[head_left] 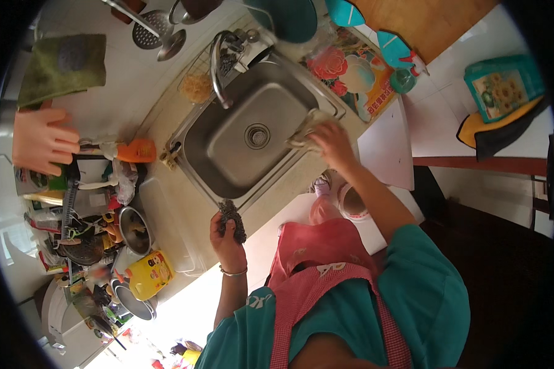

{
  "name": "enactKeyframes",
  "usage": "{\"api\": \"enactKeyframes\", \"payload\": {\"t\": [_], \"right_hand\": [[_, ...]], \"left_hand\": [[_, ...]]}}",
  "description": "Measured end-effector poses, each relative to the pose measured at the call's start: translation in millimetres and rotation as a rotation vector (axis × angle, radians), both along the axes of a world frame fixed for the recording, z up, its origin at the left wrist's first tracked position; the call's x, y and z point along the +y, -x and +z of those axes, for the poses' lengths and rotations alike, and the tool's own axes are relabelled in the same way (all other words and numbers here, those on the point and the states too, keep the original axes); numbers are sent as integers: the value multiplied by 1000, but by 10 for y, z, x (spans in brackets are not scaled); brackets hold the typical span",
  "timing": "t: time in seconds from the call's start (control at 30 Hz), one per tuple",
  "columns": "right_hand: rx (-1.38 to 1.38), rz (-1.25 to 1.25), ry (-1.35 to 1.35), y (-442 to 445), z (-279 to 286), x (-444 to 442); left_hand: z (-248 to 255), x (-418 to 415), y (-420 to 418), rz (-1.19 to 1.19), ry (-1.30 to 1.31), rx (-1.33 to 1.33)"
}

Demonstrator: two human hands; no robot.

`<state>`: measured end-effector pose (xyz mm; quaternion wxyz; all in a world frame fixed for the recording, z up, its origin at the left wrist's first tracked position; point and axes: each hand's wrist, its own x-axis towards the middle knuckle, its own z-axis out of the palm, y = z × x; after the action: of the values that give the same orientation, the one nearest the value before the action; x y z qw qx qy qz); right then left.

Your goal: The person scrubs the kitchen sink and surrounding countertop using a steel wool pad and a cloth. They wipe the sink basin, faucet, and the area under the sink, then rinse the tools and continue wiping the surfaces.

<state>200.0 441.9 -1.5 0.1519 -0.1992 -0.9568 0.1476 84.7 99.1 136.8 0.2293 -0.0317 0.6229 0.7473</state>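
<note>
In my left hand (226, 244) is a grey metal scouring pad (231, 221), held near the front left corner of the stainless steel sink (212, 157). My right hand (330, 143) grips a crumpled pale cloth (311, 131) over the sink's right rim; its outline is slightly blurred. The basin holds no dishes, and its drain strainer (257, 136) shows at the bottom. A chrome faucet (219, 74) curves over the basin from the back edge.
A tan scrubber (196, 88) sits behind the sink. Left on the counter are an orange bottle (138, 151), a metal pan (135, 230) and a yellow jug (150, 275). A floral mat (351, 74) lies to the right. Skimmer and ladle (171, 45) hang on the wall.
</note>
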Motion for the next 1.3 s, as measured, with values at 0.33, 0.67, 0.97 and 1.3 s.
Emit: {"api": "enactKeyframes", "payload": {"t": [0.33,0.67,0.97,1.3], "right_hand": [[177,53,109,1146,487,1295],[-41,45,85,1052,-173,1404],[89,-203,147,-97,39,826],[78,-516,-78,-367,200,1214]], "left_hand": [[196,831,-64,27,80,-70],[68,720,197,-24,76,-97],[62,612,674,-109,-136,-279],[-23,1390,808,-418,-289,-408]]}}
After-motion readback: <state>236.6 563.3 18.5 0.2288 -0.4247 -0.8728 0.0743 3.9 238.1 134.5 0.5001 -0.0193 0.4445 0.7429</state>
